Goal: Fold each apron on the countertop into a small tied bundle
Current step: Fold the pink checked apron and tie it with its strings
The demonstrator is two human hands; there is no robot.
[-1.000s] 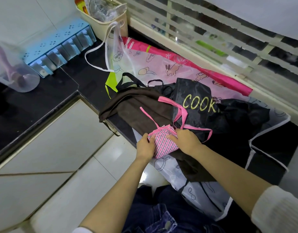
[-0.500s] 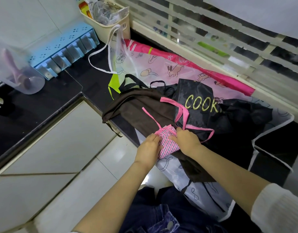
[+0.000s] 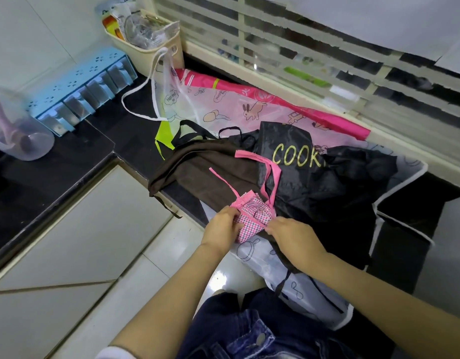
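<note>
A pink checked apron [image 3: 251,218] is folded into a small packet near the front edge of the black countertop [image 3: 104,149]. My left hand [image 3: 221,228] grips its left side. My right hand [image 3: 292,235] pinches a pink strap [image 3: 271,187] at the packet's right edge; the strap loops up over the pile. Under it lie a brown apron [image 3: 205,164], a black apron [image 3: 314,177] lettered "COOK", a pink translucent cartoon apron [image 3: 239,104] and a clear printed apron [image 3: 301,283] hanging over the edge.
A cream basket [image 3: 169,53] with plastic bags stands at the back corner by the window. A blue spice rack [image 3: 81,89] sits against the wall, a clear jug [image 3: 19,133] at the far left. White floor tiles lie below the counter.
My right hand has slid off the top of the packet to its right edge and taken the pink strap. My left hand stays on the packet's left side.
</note>
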